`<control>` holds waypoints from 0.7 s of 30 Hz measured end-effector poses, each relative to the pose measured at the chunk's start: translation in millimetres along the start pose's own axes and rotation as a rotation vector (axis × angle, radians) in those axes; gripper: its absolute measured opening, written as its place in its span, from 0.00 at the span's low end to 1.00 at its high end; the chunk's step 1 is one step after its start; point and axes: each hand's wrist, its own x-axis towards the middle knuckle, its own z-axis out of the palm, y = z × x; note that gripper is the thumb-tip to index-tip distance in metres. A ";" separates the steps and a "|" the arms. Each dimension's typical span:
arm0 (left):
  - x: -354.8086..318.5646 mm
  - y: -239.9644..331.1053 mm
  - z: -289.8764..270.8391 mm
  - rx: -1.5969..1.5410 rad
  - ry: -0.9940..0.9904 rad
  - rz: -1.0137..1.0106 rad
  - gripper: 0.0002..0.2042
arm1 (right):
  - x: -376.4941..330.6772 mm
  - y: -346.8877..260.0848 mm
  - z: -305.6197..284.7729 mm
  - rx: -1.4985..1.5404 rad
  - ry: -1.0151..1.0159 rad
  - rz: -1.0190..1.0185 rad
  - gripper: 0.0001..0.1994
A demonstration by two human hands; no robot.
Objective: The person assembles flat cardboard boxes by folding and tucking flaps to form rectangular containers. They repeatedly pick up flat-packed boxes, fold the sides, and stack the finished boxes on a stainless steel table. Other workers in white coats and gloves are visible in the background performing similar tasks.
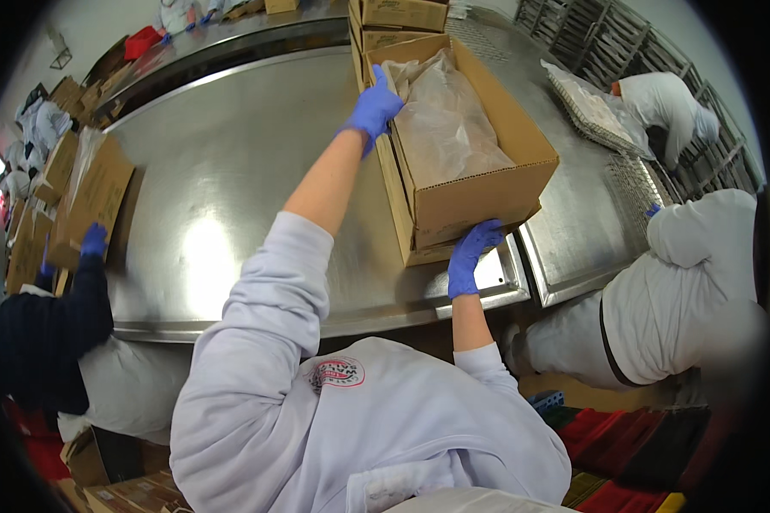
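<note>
Open carton [475,203], brown cardboard, resting on further cardboard [393,221] at the steel table [257,145]; translucent liner bag [449,128] within. Gloved hands apart: left hand [376,109] at left rim, right hand [476,256] at lower front edge; whether clamped, cannot tell. Walls presumably stiff, liner soft, slippery; weight uncertain; best held by opposite lower edges

A packing room, with long steel tables [257,154], cardboard cartons [479,205], metal racks [612,44] and white-clad workers [676,295]
</note>
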 end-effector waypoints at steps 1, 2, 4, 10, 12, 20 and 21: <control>9.7 -4.2 -0.6 0.107 0.050 0.017 0.33 | -3.1 -12.2 40.7 -0.341 0.182 -0.017 0.24; 22.2 -14.7 -4.9 0.217 0.115 0.014 0.25 | -5.7 -14.4 51.6 -0.338 0.349 -0.032 0.25; 4.6 8.7 -12.2 0.449 -0.067 -0.026 0.17 | -12.2 -9.3 74.5 -0.320 0.657 -0.034 0.26; -35.9 11.4 -32.6 0.401 -0.053 0.150 0.16 | 57.6 61.9 39.8 0.785 1.089 -0.116 0.29; -40.3 -4.5 -32.8 0.112 -0.070 0.054 0.20 | 96.8 92.3 54.8 0.376 1.130 -0.388 0.29; -90.1 -68.9 -27.2 -0.277 -0.187 -0.155 0.34 | 137.6 71.2 62.3 0.192 0.286 -0.532 0.29; -85.4 -77.2 -32.0 -0.264 -0.187 -0.212 0.36 | 120.1 62.8 51.7 0.330 0.369 -0.536 0.31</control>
